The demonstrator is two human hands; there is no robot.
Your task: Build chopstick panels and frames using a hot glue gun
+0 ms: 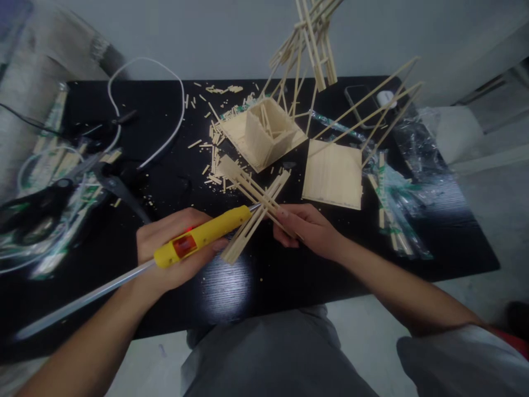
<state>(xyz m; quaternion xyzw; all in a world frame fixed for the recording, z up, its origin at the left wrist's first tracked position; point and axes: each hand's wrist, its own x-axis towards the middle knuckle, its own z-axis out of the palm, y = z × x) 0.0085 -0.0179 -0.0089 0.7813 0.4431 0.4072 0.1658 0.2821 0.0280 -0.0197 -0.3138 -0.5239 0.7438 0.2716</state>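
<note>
Head view: we're gripping a yellow glue gun (217,228) in our left hand (167,242), nozzle (255,207) right by the crossed stick frame (268,202) our right hand (308,227) is pinching, kinda toward the desk (285,281)'s front edge. Wooden box (259,138) is sitting nearer the back edge.

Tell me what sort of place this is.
Probably a small craft or model-making workspace; whether in a home or a workshop, I can't tell. What shows it: the yellow glue gun in the left hand, short stick offcuts scattered on the black table, and a wooden container.
</note>
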